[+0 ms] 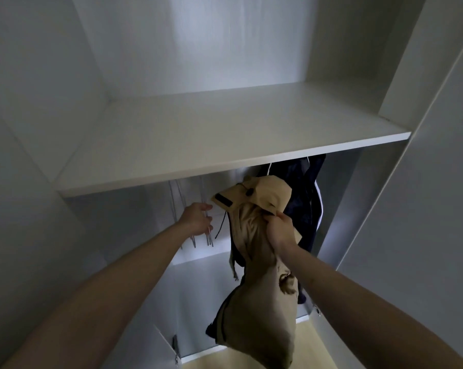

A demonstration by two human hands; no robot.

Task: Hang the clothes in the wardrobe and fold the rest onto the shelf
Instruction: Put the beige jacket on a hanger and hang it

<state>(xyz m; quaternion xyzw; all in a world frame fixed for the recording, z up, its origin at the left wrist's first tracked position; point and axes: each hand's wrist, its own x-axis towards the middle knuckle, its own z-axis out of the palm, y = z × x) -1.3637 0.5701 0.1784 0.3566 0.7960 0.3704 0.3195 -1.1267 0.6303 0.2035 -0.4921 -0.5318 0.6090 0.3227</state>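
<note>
A beige hooded jacket (254, 302) hangs bunched from my right hand (281, 230), which grips it just below the hood, inside the open white wardrobe. My left hand (197, 218) reaches under the shelf among several thin metal hangers (202, 241) and its fingers curl around one of them. A dark navy jacket with white stripes (305, 198) hangs on the rail behind the beige one, at the right. The white shelf (225, 134) spans the wardrobe above both hands. The rail itself is hidden by the shelf edge.
The wardrobe's white side walls (363, 209) close in left and right. An open door panel (438, 182) stands at the right. Light wooden floor (313, 342) shows below, with a door hinge (175, 344) near the bottom left.
</note>
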